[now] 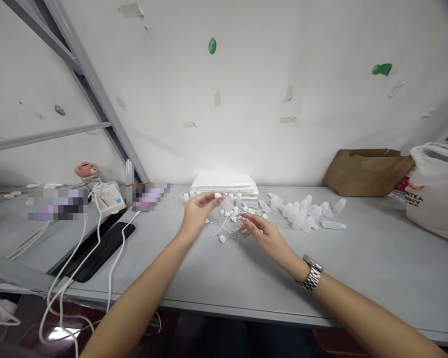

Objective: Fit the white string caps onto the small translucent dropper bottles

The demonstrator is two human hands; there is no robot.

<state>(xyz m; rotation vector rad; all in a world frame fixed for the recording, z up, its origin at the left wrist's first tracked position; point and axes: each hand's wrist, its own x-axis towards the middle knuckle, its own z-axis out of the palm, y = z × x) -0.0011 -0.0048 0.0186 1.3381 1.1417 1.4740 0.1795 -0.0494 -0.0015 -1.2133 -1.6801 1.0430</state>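
My left hand is closed in a pinch on a small translucent plastic bottle, which is tilted with its white top at the fingertips. Lower and to the right, my right hand has its fingers drawn together over a loose pile of small white caps; whether something is between the fingertips I cannot make out. Several thin white straps with ring ends lie among the caps, close to the right fingertips. A few upright capped bottles stand behind the pile.
Several translucent bottles lie heaped to the right. Behind the caps is a white stack against the wall. A brown paper bag and a white plastic bag stand far right. White cables and a black pouch lie left.
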